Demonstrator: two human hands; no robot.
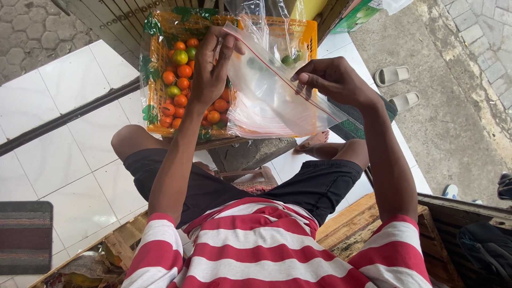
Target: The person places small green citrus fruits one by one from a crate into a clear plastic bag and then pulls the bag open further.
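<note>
Orange plastic formed the crate [306,37], lined with film and heaped with small orange and green fruits [178,85]. In front of the crate, a clear zip bag [272,101] hung between both hands: the left hand [213,66] pinched its top edge, and the right hand [333,80] gripped the opposite side, fingers closed.

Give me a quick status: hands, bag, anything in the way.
Left hand and right hand both pinching the clear plastic bag, held open and tilted. Bag looks empty. Orange crate of small orange and green fruits just behind. Nothing blocking.
</note>
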